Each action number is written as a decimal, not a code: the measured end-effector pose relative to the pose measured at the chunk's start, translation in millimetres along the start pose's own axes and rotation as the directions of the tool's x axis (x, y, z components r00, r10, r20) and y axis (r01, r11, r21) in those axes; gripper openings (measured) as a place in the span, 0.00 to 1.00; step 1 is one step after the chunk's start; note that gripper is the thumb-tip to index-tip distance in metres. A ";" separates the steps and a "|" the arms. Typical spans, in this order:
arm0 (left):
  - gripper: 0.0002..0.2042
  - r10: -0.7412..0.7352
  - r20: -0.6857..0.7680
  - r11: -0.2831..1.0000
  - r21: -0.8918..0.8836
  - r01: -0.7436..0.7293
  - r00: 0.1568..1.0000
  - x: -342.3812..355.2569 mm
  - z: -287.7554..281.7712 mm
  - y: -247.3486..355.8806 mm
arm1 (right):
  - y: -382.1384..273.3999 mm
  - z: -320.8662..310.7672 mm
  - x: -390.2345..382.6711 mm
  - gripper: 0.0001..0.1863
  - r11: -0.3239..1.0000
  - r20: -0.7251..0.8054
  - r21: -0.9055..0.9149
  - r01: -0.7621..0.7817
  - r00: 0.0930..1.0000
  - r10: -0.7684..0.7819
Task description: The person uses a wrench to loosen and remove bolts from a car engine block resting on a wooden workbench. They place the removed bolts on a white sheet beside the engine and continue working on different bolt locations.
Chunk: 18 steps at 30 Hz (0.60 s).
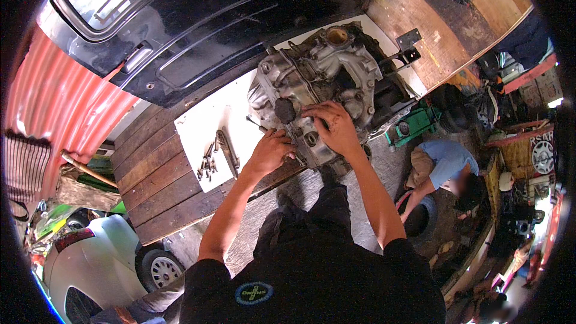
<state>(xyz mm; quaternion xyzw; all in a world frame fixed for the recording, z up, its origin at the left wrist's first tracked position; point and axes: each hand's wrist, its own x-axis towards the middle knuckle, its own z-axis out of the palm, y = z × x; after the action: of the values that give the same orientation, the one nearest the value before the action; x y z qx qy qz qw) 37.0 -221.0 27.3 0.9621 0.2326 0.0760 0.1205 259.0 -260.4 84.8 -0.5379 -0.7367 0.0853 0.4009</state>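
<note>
A large, dirty metal transmission housing (294, 87) rests on the white board, with a dark round cap (285, 110) on its near face. My left hand (272, 152) is at the housing's lower left edge with its fingers curled. A thin dark rod-like tool (256, 123) sticks out past those fingers to the upper left; its kind is unclear. On the housing, right of the cap, lies my right hand (333, 127), fingers stretched toward the left and touching the metal. I see nothing held in it.
The white board (191, 123) lies on a wooden plank bench (159, 183), with several bolts (207, 165) and a long metal tool (227, 151) on it. A black vehicle panel (198, 42) stands behind. At right, a person (447, 165) crouches by a tire (423, 219) near a green machine (414, 126).
</note>
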 end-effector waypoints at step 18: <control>0.02 -0.255 0.027 0.811 -0.539 0.229 0.967 -0.8 50.6 -19.7 | -1.2 2.0 0.6 0.12 0.999 0.011 0.000 -0.037 0.999 0.037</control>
<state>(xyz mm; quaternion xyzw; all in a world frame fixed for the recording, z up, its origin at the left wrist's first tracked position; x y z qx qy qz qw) 38.1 -214.3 -26.6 0.8501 0.3250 0.1444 0.3885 256.7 -259.7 84.5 -0.5509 -0.7287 0.0958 0.3953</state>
